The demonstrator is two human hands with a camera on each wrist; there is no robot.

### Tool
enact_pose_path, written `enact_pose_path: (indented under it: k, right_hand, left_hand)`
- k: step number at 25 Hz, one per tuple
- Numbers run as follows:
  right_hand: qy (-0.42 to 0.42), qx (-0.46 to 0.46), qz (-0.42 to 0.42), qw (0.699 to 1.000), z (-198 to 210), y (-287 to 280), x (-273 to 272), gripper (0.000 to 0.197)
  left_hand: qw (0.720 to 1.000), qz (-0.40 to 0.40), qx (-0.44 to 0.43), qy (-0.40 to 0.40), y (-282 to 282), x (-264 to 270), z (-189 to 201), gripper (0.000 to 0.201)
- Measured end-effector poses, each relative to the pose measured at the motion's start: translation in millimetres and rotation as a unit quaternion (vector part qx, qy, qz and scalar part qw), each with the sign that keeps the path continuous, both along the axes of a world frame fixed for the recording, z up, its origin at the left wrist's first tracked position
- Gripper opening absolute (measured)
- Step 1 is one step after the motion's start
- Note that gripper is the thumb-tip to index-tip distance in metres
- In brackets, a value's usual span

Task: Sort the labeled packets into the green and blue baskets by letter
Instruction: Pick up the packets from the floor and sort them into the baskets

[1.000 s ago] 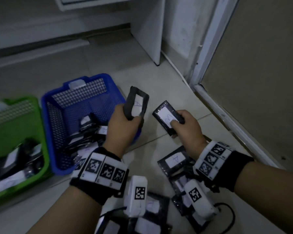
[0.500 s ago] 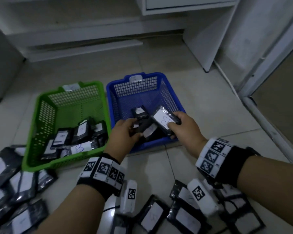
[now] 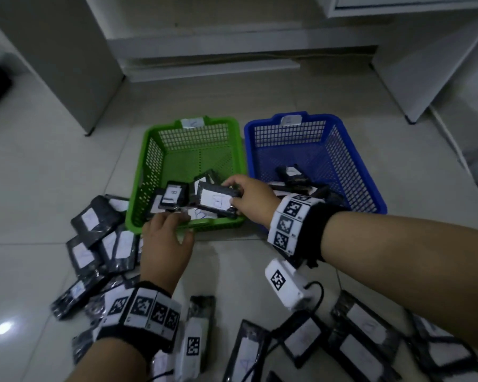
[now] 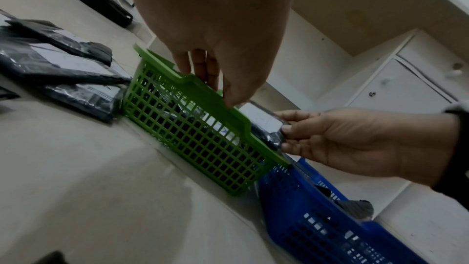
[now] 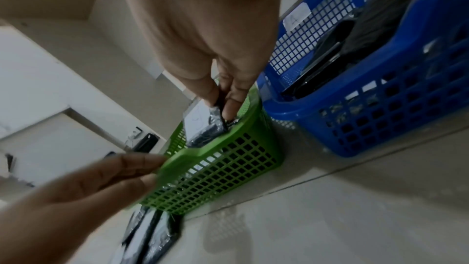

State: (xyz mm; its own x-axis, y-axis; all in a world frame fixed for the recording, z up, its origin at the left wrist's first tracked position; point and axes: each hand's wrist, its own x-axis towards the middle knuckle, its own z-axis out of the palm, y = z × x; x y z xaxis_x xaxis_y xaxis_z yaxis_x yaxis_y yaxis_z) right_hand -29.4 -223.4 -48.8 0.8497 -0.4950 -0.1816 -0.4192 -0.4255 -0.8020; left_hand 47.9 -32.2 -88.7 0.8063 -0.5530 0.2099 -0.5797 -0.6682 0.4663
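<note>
Head view: the packet (image 3: 215,202) marked B hangs over the near right part of the green basket (image 3: 149,164), long axis running left to right, pinched at its right end by the right hand (image 3: 250,199). The left hand (image 3: 167,238) is empty, fingers loose at the near rim. One blue basket (image 3: 370,186) stands just right. Loose packets on the floor are too many to count.

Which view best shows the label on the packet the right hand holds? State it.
Head view: the black plastic packet faces up, white label legible. Left wrist view shows only one corner; right wrist view shows it edge-on.
</note>
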Motion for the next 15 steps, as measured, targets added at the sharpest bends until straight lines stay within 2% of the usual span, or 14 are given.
enact_pose_path:
  k: [3,7,11,15]
  right_hand:
    - [0.020,-0.022,0.020,0.999,-4.2,-0.3,0.0,0.049]
    - [-0.026,-0.006,0.002,1.000,-2.3,-21.4,-34.7,0.047]
    - [-0.050,-0.016,-0.086,0.995,8.2,-45.1,-113.3,0.034]
    - [-0.023,-0.059,-0.210,0.976,4.7,-58.2,-218.7,0.023]
  left_hand:
    - [1.000,-0.016,-0.014,0.009,-1.0,-4.2,4.6,0.027]
    - [0.997,-0.050,-0.058,0.033,-22.4,-18.2,12.2,0.020]
    - [0.977,-0.152,-0.108,0.105,-69.1,-61.5,23.8,0.016]
    - [0.942,-0.263,-0.099,0.184,-117.6,-126.4,14.0,0.014]
